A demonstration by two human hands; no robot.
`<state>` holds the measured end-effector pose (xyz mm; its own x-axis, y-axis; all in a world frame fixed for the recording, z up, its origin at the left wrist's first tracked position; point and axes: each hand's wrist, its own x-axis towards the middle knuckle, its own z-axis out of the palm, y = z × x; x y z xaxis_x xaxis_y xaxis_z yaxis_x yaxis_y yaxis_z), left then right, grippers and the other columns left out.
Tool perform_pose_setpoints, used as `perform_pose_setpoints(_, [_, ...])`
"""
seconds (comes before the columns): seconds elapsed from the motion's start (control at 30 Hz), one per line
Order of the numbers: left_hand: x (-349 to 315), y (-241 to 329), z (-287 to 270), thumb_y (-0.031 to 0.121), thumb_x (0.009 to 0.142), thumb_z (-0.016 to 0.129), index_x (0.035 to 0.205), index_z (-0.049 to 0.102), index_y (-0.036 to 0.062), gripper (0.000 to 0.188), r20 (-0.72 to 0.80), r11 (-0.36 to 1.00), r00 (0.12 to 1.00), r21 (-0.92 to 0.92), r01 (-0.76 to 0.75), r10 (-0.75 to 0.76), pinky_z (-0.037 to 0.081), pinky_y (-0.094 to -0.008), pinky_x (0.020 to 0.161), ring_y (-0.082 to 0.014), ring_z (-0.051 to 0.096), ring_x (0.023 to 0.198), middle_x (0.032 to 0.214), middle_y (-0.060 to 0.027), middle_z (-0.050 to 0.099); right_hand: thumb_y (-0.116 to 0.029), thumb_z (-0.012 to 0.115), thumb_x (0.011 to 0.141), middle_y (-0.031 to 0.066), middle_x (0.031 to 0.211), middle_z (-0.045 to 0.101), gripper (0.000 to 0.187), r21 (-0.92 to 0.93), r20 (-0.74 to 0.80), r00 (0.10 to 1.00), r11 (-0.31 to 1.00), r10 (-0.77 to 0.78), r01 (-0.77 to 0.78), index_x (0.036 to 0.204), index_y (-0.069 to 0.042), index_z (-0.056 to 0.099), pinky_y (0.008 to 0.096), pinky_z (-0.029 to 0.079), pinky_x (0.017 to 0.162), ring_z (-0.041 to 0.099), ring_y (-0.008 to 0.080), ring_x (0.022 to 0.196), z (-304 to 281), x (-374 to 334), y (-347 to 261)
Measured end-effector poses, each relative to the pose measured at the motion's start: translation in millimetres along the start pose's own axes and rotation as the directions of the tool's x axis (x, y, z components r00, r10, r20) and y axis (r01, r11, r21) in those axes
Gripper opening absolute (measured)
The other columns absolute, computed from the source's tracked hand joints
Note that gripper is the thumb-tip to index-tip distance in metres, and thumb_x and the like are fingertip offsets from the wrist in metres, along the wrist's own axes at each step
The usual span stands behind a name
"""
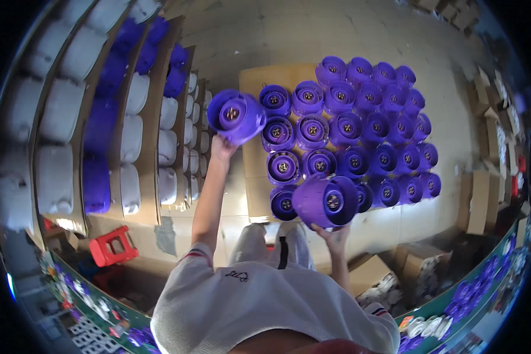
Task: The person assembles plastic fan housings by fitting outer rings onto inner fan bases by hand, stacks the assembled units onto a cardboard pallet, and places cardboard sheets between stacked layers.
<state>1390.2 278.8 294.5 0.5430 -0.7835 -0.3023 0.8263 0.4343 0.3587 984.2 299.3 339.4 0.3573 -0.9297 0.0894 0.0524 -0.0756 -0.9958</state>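
Note:
My left hand [221, 147] is closed around the lower edge of a purple round plastic base [253, 115], which has a cup-like rim and a metal piece in its middle. It is held up at the left edge of a cardboard sheet [255, 177] on the floor. With my right hand [334, 234] I grip a second base of the same kind [311, 197], tilted, in front of the nearest row. Several matching purple bases [347, 128] stand in close rows on and beyond the cardboard. The held base on the right hides part of that nearest row.
On the left rise layers of white [56, 177] and purple rounded plastic parts [96, 183], with cardboard sheets between them. A red stool [113, 246] stands below these. Cardboard boxes [369, 272] with small pale parts sit at lower right. More cartons [481, 200] line the right side.

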Motion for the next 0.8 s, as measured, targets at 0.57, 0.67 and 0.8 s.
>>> perform_pose_setpoints(0.57, [365,-136,54,0.027,0.093,0.026,0.122,0.042,0.0056,0.039,-0.216,0.884,0.915,0.258,0.390,-0.341,0.036,-0.0554,0.093,-0.0297,0.048,0.111,0.125,-0.0131,0.046,-0.029,0.083,0.052,0.0099,0.108,0.053,0.079,-0.048,-0.534,0.832,0.977,0.149,-0.206,0.115,0.002,0.044,0.0350,0.043,0.086,0.054,0.0220,0.096,52,82,10])
perform_pose_setpoints(0.67, [417,-141,27,0.027,0.093,0.027,0.120,0.045,0.0072,0.038,-0.144,0.882,0.918,0.258,0.395,-0.369,0.039,-0.0519,0.091,-0.0273,0.050,0.108,0.121,-0.0118,0.049,-0.027,0.081,0.054,0.0076,0.102,0.056,0.070,-0.046,-0.463,0.867,0.971,0.186,-0.233,0.110,0.000,0.049,0.0342,0.044,0.084,0.055,0.0209,0.093,67,108,11])
perform_pose_setpoints(0.8, [455,-171,-2,0.028,0.094,0.028,0.115,0.051,0.0105,0.036,-0.006,0.849,0.884,0.274,0.451,-0.467,0.044,-0.0447,0.088,-0.0224,0.056,0.100,0.114,-0.0094,0.056,-0.030,0.077,0.056,0.0071,0.105,0.058,0.064,-0.160,-0.392,0.898,0.947,0.198,-0.279,0.109,-0.004,0.052,0.0362,0.043,0.086,0.056,0.0213,0.094,67,125,22])
